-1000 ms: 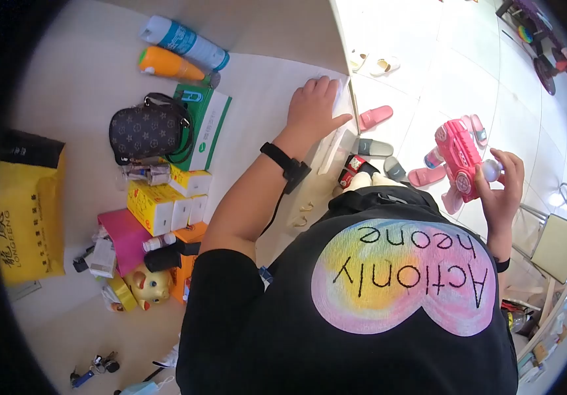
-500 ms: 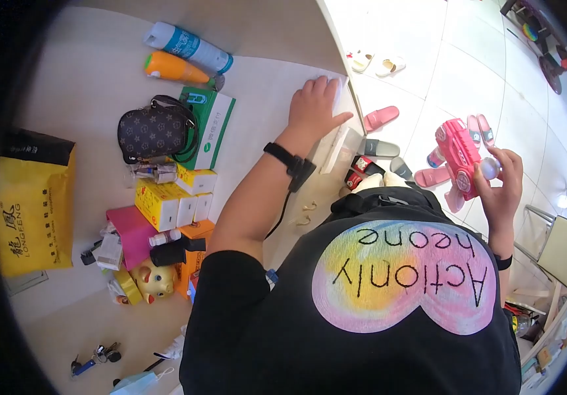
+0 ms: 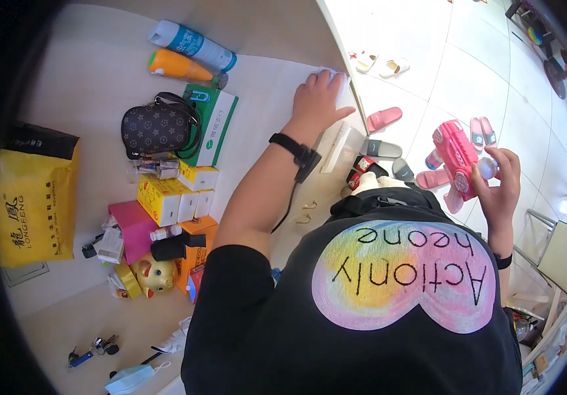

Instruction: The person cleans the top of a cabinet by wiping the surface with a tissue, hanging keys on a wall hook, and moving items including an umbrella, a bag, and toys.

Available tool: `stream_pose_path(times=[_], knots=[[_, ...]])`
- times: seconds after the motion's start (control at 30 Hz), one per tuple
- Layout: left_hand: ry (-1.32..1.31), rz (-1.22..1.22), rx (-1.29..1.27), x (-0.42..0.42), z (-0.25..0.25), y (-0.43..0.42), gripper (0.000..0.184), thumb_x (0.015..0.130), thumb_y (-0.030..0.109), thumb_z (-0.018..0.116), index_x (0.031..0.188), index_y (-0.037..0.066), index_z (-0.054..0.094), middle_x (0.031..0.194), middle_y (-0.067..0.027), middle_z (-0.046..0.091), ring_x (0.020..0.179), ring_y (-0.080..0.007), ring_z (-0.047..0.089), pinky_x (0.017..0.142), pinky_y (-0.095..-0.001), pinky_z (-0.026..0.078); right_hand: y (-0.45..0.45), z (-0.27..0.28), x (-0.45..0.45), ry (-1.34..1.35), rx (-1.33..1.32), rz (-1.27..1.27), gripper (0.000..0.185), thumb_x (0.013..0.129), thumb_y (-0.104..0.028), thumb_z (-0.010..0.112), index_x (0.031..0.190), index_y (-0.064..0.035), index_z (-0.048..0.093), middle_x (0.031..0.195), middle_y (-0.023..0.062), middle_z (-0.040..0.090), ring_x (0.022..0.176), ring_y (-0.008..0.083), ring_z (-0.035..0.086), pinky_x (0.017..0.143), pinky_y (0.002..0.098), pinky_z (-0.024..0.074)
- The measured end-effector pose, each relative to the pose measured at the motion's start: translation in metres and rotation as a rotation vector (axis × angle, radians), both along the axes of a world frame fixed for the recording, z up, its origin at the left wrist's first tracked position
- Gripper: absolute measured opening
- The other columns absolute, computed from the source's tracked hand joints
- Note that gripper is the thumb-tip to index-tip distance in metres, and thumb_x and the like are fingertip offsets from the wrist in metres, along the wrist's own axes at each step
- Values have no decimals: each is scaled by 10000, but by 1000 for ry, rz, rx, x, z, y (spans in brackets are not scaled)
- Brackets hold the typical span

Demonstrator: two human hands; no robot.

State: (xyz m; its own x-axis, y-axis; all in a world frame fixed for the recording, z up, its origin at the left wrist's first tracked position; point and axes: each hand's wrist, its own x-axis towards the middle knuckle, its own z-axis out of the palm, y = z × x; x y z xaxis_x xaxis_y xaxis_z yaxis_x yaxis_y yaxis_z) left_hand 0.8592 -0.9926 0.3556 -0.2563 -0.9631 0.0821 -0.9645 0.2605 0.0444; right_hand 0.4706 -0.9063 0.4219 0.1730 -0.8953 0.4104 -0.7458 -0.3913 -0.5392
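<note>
My left hand lies over a white cloth at the right edge of the pale surface, fingers bent onto it and thumb stuck out to the side. Some of the cloth shows past the fingertips. At the right, my right hand grips a pink toy car above the tiled floor, with a round whitish part between thumb and fingers. Left of my left hand are a green box and a dark patterned bag.
A spray can, an orange bottle, yellow boxes, a piggy bank, keys and a yellow bag are on the left. Slippers lie on the floor; a chair stands right.
The view has shifted slightly, so the shelf items appear a little further right. My left hand stays on the cloth, more of which now shows beyond the fingertips. The toy remains in my right hand.
</note>
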Motion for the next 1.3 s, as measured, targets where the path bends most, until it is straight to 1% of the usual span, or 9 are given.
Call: stream_pose_path(times=[0.07,0.17,0.27,0.6,0.7,0.77,1.0,1.17,1.3], knots=[[-6,57,51,-6,2,-7,763,742,521,769,1340,128,506,1256,-134,543,1139,-325,544,907,-465,515,-1,2,0,-20,25,12,428,770,-39,771,1178,-89,653,1105,93,588,1004,203,610,708,288,549],[5,69,69,-6,3,-3,765,736,520,772,1338,127,508,1276,-137,536,1160,-328,533,916,-465,512,-2,2,1,-17,26,9,422,770,-36,769,1172,-90,653,1105,92,587,1003,205,610,709,289,551],[-25,70,120,-3,5,7,743,730,532,778,1306,138,523,1227,-98,534,1132,-286,533,903,-441,491,-2,-1,-1,-10,12,7,424,767,-34,768,1171,-91,653,1108,93,586,1005,207,610,711,289,554],[-24,95,-29,-8,-4,-4,745,731,538,777,1306,137,523,1235,-98,535,1128,-286,534,891,-436,494,0,4,-2,-17,-24,8,432,761,-27,764,1175,-76,650,1109,99,583,1000,208,612,711,294,558],[-40,87,79,-7,3,5,753,723,545,781,1301,137,525,1228,-97,535,1127,-284,536,888,-434,496,-2,6,2,-1,-12,-4,427,763,-25,762,1172,-72,650,1108,100,583,996,209,614,709,296,561],[-40,12,99,-2,1,15,756,717,549,783,1298,137,530,1220,-99,536,1126,-284,538,883,-434,500,-2,8,5,-42,-46,-23,419,730,-25,770,1129,-95,664,1056,89,596,926,215,634,713,313,552],[5,35,-17,-5,-3,-8,762,708,549,788,1306,150,535,1226,-99,529,1129,-289,536,875,-448,502,-2,5,3,-31,-19,9,417,763,-24,765,1161,-78,652,1094,94,584,987,205,618,700,297,564],[-34,57,66,-4,-1,0,779,724,532,781,1343,150,503,1303,-148,524,1154,-342,542,906,-481,514,-2,5,5,-30,-26,27,419,764,-34,771,1162,-82,653,1092,97,587,984,203,618,699,295,563],[-58,14,169,1,7,12,785,727,537,775,1348,144,499,1315,-156,518,1171,-345,532,911,-476,512,-1,4,5,-18,-48,8,417,764,-35,772,1161,-83,654,1093,97,588,984,203,618,696,293,559]])
